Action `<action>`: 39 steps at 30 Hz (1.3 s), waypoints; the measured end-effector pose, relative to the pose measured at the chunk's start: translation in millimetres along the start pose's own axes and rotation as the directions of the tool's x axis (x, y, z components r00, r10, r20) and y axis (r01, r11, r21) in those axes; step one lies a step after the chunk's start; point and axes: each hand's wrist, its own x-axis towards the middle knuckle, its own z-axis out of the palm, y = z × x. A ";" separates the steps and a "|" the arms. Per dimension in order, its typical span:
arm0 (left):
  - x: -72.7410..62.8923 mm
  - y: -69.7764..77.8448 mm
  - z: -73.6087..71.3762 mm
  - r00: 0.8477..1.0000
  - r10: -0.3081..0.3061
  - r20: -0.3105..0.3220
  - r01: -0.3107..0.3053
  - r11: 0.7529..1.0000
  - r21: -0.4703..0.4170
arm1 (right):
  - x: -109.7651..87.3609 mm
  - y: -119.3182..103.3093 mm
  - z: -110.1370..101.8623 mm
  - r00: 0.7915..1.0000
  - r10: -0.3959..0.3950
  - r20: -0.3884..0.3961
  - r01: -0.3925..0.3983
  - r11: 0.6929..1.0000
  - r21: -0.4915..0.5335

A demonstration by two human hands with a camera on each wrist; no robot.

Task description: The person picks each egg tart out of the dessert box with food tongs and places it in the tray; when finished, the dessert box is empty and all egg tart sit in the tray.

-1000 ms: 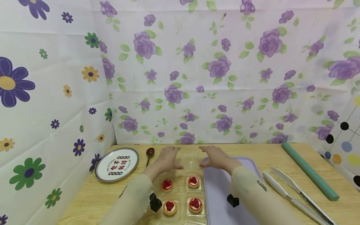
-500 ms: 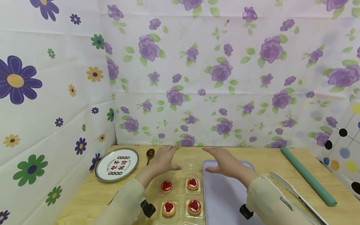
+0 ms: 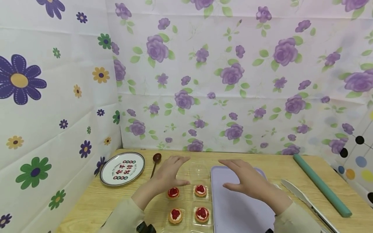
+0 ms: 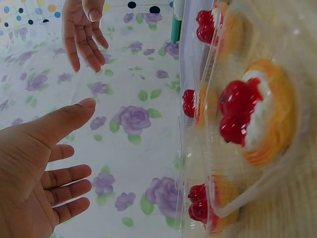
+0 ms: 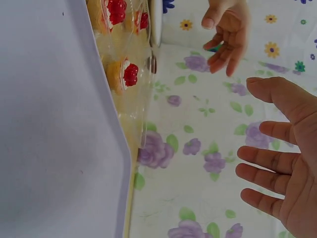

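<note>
My left hand (image 3: 167,174) hovers over the far left part of a clear plastic box (image 3: 198,171), fingers apart and nothing in its grasp. Across from it, my right hand (image 3: 247,179) hangs above the lavender tray (image 3: 230,210), likewise holding nothing. Palms face each other in both wrist views. Red-berry tarts sit in the box's clear compartments: one tart (image 3: 200,190) is at the right middle, another tart (image 3: 202,214) lies nearer. On the left, a tart (image 3: 175,216) is in full view, while the one (image 3: 173,193) behind it sits just below my left thumb.
A white plate (image 3: 122,169) with red characters lies at the back left, beside a dark brown spoon (image 3: 157,158). Metal tongs (image 3: 309,204) and a green rolling pin (image 3: 322,185) lie on the right. Floral cloth (image 3: 215,81) hangs behind the wooden table.
Both hands have drawn apart and come a little nearer the body, the right one moving further right over the tray. The tarts stay where they were.
</note>
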 end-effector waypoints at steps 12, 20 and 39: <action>-29.2 11.0 2.9 0.991 0.120 -0.052 -0.119 0.993 0.024 | -39.3 -5.6 -9.4 0.992 -0.069 -0.104 0.062 0.996 -0.069; -42.9 18.3 9.5 0.990 0.132 -0.039 -0.133 0.991 -0.008 | -61.1 -6.8 -13.0 0.971 -0.153 -0.186 0.128 0.982 -0.142; -61.9 24.1 25.3 0.989 0.114 0.099 -0.114 0.993 -0.007 | -118.8 18.5 -11.6 0.978 -0.024 -0.207 -0.010 0.987 -0.163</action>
